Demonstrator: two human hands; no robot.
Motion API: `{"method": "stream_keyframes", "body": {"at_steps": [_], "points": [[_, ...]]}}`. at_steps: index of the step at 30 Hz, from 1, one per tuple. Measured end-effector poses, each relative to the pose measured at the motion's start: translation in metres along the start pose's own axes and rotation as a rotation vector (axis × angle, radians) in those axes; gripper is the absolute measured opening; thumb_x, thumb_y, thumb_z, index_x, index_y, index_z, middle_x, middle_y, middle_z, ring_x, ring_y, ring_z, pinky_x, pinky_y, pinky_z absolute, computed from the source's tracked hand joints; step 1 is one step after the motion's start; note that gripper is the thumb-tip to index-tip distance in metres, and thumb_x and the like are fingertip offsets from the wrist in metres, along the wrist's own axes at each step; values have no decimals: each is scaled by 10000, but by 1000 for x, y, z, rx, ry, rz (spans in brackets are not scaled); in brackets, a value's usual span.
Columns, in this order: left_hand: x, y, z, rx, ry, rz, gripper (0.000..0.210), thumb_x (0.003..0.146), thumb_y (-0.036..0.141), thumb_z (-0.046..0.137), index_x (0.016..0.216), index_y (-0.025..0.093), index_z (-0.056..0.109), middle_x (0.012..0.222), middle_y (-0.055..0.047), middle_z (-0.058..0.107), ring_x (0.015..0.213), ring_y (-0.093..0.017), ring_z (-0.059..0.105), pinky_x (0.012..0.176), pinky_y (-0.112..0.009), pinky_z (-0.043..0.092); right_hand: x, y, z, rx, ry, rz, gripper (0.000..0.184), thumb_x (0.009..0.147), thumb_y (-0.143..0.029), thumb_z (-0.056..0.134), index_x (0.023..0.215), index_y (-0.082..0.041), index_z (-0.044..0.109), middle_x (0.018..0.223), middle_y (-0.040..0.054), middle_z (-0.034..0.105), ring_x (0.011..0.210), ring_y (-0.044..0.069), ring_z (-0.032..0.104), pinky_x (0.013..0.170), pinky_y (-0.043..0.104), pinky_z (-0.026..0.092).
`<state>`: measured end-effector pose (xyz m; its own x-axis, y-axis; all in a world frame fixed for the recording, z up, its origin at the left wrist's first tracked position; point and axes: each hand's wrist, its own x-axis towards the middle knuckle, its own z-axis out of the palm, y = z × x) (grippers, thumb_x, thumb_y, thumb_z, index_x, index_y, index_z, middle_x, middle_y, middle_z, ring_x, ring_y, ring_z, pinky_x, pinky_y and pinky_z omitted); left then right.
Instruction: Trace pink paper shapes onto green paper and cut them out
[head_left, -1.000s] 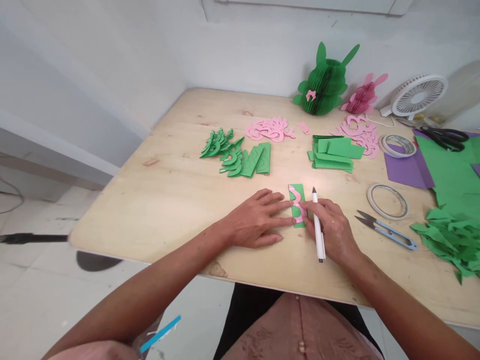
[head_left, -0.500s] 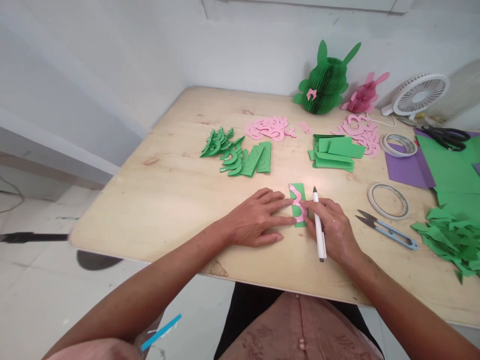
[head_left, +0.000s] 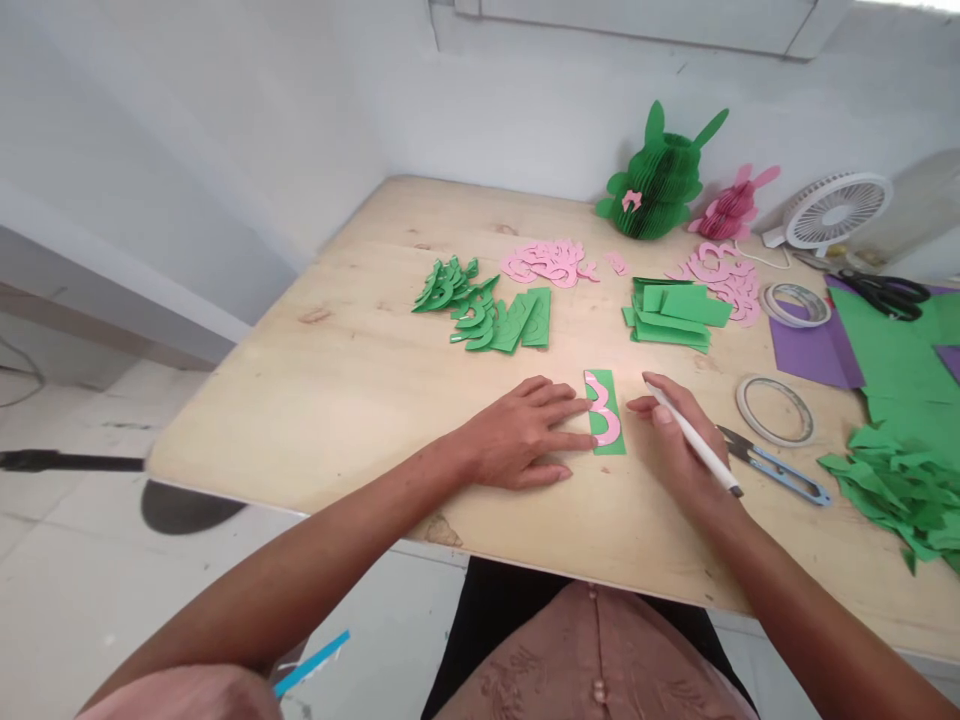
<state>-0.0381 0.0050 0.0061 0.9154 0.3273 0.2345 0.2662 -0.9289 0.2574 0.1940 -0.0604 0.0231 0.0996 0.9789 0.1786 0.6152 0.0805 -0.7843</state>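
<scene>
Spread left hand pins pink template; right holds the pen clear

The left hand (head_left: 525,435) lies flat, fingers spread and gripping nothing, two fingertips touching the left side of a pink scalloped template (head_left: 611,425). That pressure probably stops it slipping on the green card strip (head_left: 609,388) beneath, which lies inward from the worktop's (head_left: 322,400) front edge. The right hand (head_left: 679,430), fingers bent, pinches a white pen (head_left: 701,447) just beside the strip, apparently lifted so the strip stays uncovered; its writing end cannot be told. Right of that hand lie thread snips (head_left: 787,475) and a tape roll (head_left: 787,440), seemingly within easy reach. Farther in sit folded green strips (head_left: 679,320) and pink cut-outs (head_left: 547,262); a green honeycomb-paper rabbit (head_left: 664,190) stands at the back edge.
</scene>
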Motion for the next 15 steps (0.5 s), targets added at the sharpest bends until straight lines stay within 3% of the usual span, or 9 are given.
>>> {"method": "stream_keyframes", "body": {"at_steps": [7,11,15], "points": [[0,0,0,-15,31,3,398,894,418,489,1268,299,557,1423,-82,453,1255,-296,402,1044,-483,290,2,-14,-8,306,-32,272,330,893,-471,504,1024,-239,699,827,31,668,780,175,598,723,301,484],[0,-1,0,-13,29,6,407,893,425,488,1268,286,563,1411,-93,463,1250,-298,406,1046,-483,290,3,-17,4,270,-51,270,238,872,-389,558,985,-222,686,809,27,690,784,178,617,727,302,487],[0,0,-1,-7,32,7,405,892,419,491,1266,282,566,1404,-96,471,1249,-298,407,1044,-481,294,0,-15,14,214,-7,161,214,890,-357,532,989,-211,653,817,30,706,792,185,643,716,305,502]]}}
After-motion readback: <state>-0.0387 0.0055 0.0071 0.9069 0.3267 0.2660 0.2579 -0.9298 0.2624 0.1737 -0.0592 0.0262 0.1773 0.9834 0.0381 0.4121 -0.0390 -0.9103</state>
